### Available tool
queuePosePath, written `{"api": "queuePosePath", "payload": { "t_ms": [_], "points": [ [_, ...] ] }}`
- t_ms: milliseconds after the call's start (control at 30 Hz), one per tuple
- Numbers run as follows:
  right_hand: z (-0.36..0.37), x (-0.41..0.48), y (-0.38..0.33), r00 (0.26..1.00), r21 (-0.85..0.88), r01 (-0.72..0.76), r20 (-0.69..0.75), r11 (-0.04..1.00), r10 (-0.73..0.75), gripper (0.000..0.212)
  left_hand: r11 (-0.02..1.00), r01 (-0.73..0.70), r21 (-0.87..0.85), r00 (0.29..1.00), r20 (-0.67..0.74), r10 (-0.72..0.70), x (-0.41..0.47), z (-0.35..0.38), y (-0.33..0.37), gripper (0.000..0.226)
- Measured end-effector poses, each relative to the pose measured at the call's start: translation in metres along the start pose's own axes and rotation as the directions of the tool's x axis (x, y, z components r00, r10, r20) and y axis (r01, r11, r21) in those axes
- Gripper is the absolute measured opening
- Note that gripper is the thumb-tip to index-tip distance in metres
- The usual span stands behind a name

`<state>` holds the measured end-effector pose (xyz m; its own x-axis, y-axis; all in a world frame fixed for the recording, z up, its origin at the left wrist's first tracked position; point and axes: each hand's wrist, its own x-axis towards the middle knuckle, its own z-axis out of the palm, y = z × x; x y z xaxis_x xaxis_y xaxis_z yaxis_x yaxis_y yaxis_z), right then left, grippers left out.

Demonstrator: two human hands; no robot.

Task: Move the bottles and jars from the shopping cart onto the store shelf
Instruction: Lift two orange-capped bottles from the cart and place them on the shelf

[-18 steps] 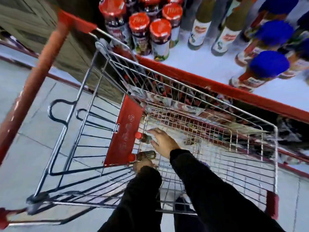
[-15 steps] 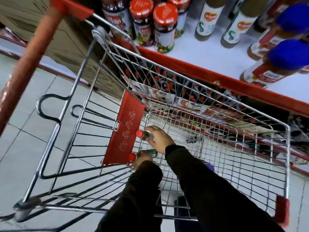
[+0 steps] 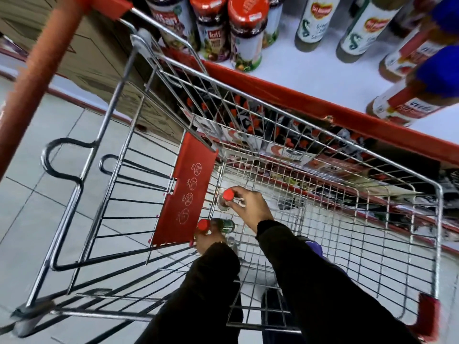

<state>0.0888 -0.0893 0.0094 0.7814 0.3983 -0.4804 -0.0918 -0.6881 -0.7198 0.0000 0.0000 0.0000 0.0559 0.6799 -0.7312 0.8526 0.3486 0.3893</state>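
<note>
Both arms in black sleeves reach down into a wire shopping cart [image 3: 323, 125]. My right hand [image 3: 248, 207] grips a small red-capped bottle [image 3: 227, 198] near the cart's red seat flap [image 3: 186, 192]. My left hand [image 3: 208, 240] holds a second red-capped bottle [image 3: 218, 225] with a dark green body, lying just below the first. The white store shelf [image 3: 310, 70] with its red front edge runs above the cart.
Red-lidded jars [image 3: 246, 33], green-labelled bottles [image 3: 313, 23] and blue-capped sauce bottles [image 3: 409, 103] stand on the shelf, with bare white space between them. A red post [image 3: 42, 63] rises at left. Lower shelves of goods show through the cart's wire. Tiled floor lies beneath.
The view has dipped closer to the cart and shelf. My right hand has closed around the upper bottle, which now stands more upright; my left hand stays on the lower bottle.
</note>
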Motion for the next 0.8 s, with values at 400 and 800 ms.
{"api": "queuePosePath", "payload": {
  "t_ms": [400,800],
  "points": [
    [-0.081,-0.108,-0.033,0.951,0.159,-0.009,-0.303,0.987,0.058,0.046,0.801,-0.598,0.01,0.79,0.173,0.588,-0.096,-0.064,0.056,0.04],
    [-0.164,-0.161,-0.103,0.743,0.175,0.256,-0.665,0.951,-0.078,0.04,0.356,-0.904,-0.238,0.292,0.266,0.919,-0.181,-0.103,0.147,0.036]
  ]
}}
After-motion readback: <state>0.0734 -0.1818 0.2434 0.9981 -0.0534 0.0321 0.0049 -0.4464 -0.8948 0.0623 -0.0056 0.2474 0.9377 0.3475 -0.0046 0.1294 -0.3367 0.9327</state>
